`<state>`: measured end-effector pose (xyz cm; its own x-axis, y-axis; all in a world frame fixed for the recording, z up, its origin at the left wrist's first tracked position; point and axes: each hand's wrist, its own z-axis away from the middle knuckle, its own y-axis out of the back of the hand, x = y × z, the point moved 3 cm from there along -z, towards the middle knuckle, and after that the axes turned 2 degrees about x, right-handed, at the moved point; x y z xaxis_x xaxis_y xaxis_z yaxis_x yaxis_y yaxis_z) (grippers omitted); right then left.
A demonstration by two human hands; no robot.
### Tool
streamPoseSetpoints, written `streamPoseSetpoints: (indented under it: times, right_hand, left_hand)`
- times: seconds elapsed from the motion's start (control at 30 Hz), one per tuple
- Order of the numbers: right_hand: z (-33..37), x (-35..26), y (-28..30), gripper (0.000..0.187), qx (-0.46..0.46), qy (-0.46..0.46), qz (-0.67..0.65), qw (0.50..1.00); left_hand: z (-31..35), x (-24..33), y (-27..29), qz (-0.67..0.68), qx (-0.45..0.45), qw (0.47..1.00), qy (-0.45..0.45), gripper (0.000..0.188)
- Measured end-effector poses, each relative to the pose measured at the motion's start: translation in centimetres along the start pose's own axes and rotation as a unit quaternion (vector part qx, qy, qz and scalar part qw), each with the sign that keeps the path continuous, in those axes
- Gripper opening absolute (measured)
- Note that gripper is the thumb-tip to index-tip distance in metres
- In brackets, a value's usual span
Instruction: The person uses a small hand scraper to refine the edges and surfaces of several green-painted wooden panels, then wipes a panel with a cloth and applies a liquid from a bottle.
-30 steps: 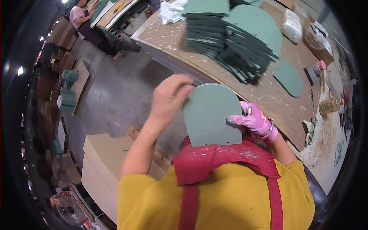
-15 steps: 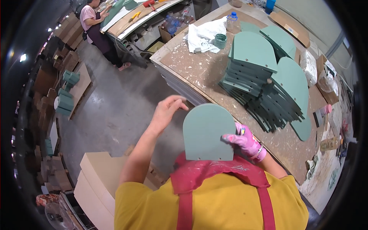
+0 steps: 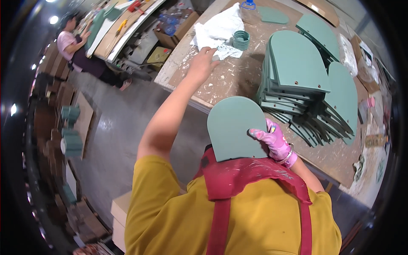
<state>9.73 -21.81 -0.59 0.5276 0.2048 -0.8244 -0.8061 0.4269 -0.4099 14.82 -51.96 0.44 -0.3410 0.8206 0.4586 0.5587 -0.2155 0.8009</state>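
Note:
My right hand point(image 3: 276, 143), in a pink patterned glove, grips a green round-topped panel point(image 3: 238, 127) by its right edge, thumb on the face. The panel's lower edge rests against my red apron point(image 3: 259, 176). My bare left hand point(image 3: 203, 63) is stretched out over the workbench, at the near edge of a crumpled white cloth point(image 3: 219, 29). Its thumb and fingers are apart; whether they touch the cloth or a small piece by it I cannot make out. A green ribbed cup point(image 3: 241, 40) stands just right of that hand.
Stacked green panels point(image 3: 297, 59) with small holes fill the right of the workbench point(image 3: 187, 72). Behind the cloth is a blue-capped bottle point(image 3: 250, 12). A co-worker point(image 3: 78, 51) stands at another table, far left. Cardboard boxes point(image 3: 119, 212) sit on the floor at lower left.
My left hand has moved from beside the panel, up and forward to the cloth on the workbench. My right hand keeps its hold on the panel. The view has shifted.

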Motion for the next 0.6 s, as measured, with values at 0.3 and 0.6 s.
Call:
streamPoseSetpoints:
  times: [0.3,0.6]
  right_hand:
    - [-2.2,0.9,-3.8,0.03,0.125,0.079,-0.065,0.987]
    - [-1.2,0.5,-4.7,0.031,0.142,0.096,0.085,0.982]
  left_hand:
    - [-3.2,-3.1,-4.0,-0.075,-0.168,0.982,-0.041,0.041]
    - [-2.9,-3.0,-1.8,0.121,-0.154,0.979,0.062,0.033]
